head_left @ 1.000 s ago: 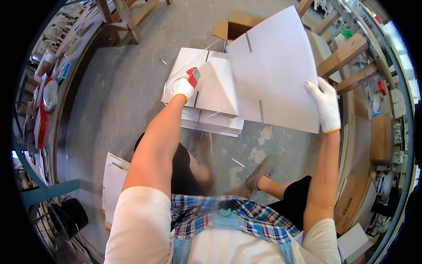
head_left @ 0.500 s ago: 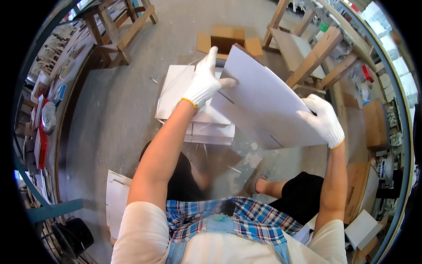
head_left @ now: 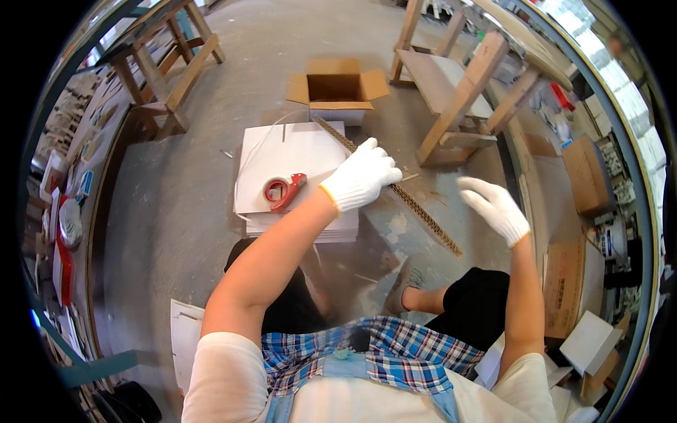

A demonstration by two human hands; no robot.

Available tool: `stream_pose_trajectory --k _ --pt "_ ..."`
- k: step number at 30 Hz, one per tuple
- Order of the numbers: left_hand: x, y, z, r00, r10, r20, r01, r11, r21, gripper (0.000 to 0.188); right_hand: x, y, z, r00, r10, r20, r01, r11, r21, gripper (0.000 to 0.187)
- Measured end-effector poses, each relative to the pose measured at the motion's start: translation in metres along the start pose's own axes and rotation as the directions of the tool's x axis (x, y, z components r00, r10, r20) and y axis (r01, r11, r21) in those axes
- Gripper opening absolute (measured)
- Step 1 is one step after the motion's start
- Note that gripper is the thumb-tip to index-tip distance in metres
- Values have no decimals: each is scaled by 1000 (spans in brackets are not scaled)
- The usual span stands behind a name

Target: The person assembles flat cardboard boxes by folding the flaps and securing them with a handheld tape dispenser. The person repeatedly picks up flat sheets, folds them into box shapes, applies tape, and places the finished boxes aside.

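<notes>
Since the earlier frame, the corrugated cardboard blank (head_left: 427, 220) has been turned from its broad white face to its narrow edge, and contact with it has been released by the right hand (head_left: 496, 209). The fingers of the left hand (head_left: 363, 176) are curled closed over the edge of the blank, near mid-length. The fingers of the right hand are extended and held close together, well open, with nothing seen in them; this hand is positioned apart from the blank, to its right. Both hands are covered by white knit gloves with yellow-trimmed cuffs.

The blank is presented as a long, thin brown strip, in which rows of dark flute openings are separated by paler liners. It is held aslant, from the upper right corner of the white cardboard stack (head_left: 264, 158) down to the right above the concrete floor (head_left: 169, 233). A red tape dispenser (head_left: 290, 194) is laid on the stack, just left of the left wrist. Beyond the stack, an open carton (head_left: 342, 115) is placed with its brown flaps spread.
</notes>
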State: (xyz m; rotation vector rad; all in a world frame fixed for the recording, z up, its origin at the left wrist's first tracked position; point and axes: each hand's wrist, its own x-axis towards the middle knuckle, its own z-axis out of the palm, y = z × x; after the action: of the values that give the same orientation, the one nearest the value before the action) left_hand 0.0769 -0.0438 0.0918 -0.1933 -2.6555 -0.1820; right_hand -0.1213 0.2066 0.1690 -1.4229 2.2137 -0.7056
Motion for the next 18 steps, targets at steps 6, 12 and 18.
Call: stream_pose_trajectory --k 6,12,18 --pt "23 23 35 994 107 11 -108 991 74 8 3 -12 84 974 86 212 -93 995 24 74" --pt "2 27 85 979 -193 -63 192 981 -30 17 8 17 160 994 105 -8 -99 910 -401 30" --pt "18 48 86 499 -867 12 734 415 -538 77 11 22 164 991 93 -98 -124 917 -378 26"
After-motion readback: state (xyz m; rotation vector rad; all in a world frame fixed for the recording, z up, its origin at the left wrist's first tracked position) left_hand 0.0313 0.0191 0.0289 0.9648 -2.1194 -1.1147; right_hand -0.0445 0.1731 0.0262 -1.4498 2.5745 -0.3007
